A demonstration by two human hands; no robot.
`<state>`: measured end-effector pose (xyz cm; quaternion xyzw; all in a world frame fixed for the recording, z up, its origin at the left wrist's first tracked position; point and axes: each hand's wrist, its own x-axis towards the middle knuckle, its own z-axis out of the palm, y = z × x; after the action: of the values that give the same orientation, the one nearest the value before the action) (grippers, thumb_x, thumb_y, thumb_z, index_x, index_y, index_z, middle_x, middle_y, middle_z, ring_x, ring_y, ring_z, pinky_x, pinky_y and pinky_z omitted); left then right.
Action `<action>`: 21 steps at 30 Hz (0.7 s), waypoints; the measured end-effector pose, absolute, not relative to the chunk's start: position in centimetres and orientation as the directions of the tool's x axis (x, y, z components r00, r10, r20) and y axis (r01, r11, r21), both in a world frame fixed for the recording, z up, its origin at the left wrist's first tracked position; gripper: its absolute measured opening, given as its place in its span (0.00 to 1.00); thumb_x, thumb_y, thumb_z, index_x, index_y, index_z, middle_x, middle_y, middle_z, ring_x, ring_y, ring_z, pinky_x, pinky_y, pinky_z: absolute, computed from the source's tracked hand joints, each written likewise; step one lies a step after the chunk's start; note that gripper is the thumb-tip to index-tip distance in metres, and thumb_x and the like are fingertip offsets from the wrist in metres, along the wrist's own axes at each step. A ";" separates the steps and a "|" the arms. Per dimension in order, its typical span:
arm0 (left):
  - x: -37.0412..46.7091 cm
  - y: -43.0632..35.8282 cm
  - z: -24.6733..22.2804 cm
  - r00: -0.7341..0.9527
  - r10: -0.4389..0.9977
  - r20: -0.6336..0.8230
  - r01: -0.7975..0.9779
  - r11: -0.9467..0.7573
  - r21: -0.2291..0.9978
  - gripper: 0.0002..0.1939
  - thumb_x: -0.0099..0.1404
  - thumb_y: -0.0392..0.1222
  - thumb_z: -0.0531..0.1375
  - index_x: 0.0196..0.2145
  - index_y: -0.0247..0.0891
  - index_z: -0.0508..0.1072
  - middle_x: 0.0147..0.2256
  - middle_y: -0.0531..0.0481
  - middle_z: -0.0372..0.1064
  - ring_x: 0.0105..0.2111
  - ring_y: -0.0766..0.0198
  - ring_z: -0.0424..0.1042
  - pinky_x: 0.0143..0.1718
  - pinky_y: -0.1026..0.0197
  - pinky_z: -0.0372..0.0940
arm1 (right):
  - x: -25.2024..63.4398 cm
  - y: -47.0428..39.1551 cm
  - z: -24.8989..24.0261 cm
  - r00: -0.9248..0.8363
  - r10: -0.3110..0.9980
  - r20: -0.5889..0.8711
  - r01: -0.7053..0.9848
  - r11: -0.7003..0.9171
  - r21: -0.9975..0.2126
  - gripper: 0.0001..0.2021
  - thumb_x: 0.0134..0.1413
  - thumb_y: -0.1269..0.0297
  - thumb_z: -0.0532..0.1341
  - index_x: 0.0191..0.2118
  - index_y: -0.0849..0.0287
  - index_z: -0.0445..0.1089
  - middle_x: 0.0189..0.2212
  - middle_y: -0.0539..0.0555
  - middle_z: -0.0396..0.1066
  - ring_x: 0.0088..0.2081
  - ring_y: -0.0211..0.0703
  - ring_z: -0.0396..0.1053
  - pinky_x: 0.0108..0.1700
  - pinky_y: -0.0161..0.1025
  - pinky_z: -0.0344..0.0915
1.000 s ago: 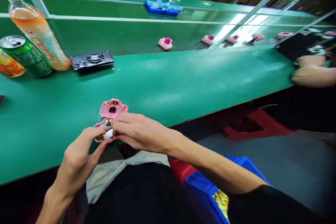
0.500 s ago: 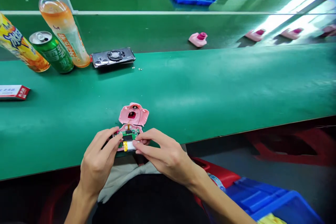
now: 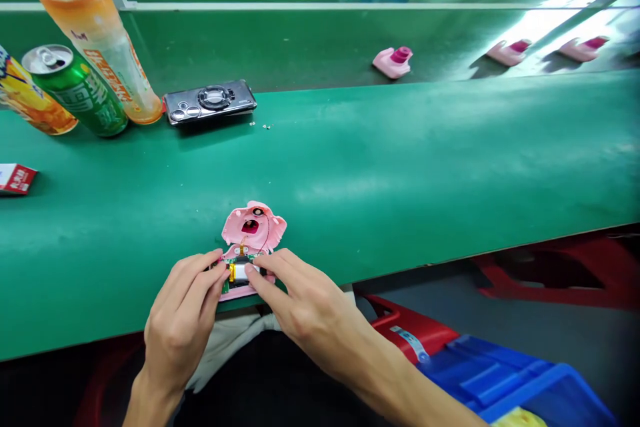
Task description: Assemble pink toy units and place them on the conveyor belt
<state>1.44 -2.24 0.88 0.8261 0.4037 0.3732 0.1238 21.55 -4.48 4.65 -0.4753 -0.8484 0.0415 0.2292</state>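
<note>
A pink plastic casing lies opened out at the near edge of the green bench. Its back shell (image 3: 260, 237) rests flat beyond the front half (image 3: 240, 293), joined by thin wires and an orange ribbon. Inside the near half sits a green circuit board (image 3: 225, 286), partly covered by my fingers. On top of the board is a silver pouch battery (image 3: 241, 273) with yellow tape at its left end. My left hand (image 3: 183, 303) grips the casing's left side between thumb and fingers. My right hand (image 3: 305, 303) has its thumb on the battery, fingers closed around its right end.
A phone (image 3: 210, 103), an orange drink bottle (image 3: 107, 47), a green can (image 3: 77, 90) and a yellow drink container (image 3: 37, 103) stand at the back left. Pink parts (image 3: 393, 63) sit on the belt behind. A blue crate (image 3: 505, 380) is at lower right.
The battery has shifted from the casing's near edge up over the middle of the board, my right thumb moving with it. My left hand keeps its hold. The camera view has tilted slightly.
</note>
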 end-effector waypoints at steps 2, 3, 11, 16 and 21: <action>1.1 -2.3 1.0 0.434 0.759 0.485 0.565 -0.649 0.509 0.10 0.71 0.29 0.61 0.49 0.35 0.74 0.49 0.41 0.75 0.50 0.58 0.75 0.55 0.56 0.70 | 21.3 -4.6 5.0 -0.461 0.831 0.311 0.807 0.539 -0.243 0.15 0.68 0.78 0.51 0.43 0.67 0.76 0.35 0.59 0.74 0.34 0.46 0.70 0.37 0.42 0.74; 0.9 -2.3 1.1 0.472 0.750 0.463 0.556 -0.661 0.504 0.12 0.71 0.33 0.62 0.51 0.34 0.73 0.52 0.39 0.74 0.52 0.56 0.74 0.56 0.54 0.70 | 21.2 -4.6 5.2 -0.480 0.832 0.280 0.813 0.541 -0.216 0.14 0.67 0.79 0.52 0.44 0.67 0.76 0.36 0.60 0.74 0.35 0.47 0.70 0.37 0.43 0.74; -0.2 -1.8 1.1 0.644 0.635 0.427 0.491 -0.771 0.405 0.20 0.70 0.31 0.62 0.58 0.29 0.69 0.58 0.33 0.70 0.59 0.52 0.70 0.59 0.50 0.69 | 21.7 -5.3 3.7 -0.496 0.778 0.387 0.800 0.582 -0.145 0.14 0.72 0.72 0.55 0.56 0.61 0.74 0.59 0.54 0.73 0.58 0.49 0.67 0.52 0.46 0.67; -0.1 -1.6 1.1 0.656 0.603 0.454 0.471 -0.797 0.377 0.19 0.68 0.29 0.64 0.56 0.29 0.70 0.56 0.32 0.71 0.57 0.50 0.71 0.56 0.48 0.71 | 21.7 -5.5 0.3 -0.362 0.671 0.647 0.828 0.550 -0.107 0.08 0.69 0.67 0.63 0.48 0.53 0.78 0.50 0.43 0.79 0.53 0.42 0.71 0.50 0.42 0.62; -0.3 -2.0 0.8 0.653 0.590 0.475 0.486 -0.808 0.335 0.19 0.69 0.31 0.64 0.57 0.27 0.70 0.57 0.31 0.70 0.57 0.48 0.70 0.56 0.46 0.71 | 23.4 -6.1 -0.2 -0.210 0.561 0.800 0.879 0.467 -0.097 0.14 0.71 0.54 0.60 0.36 0.52 0.79 0.38 0.44 0.83 0.37 0.41 0.72 0.42 0.42 0.62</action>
<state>-0.27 -2.03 0.80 0.9047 0.2971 0.2919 0.0891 23.38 -6.15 -0.23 -0.4781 -0.7531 -0.1946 0.4079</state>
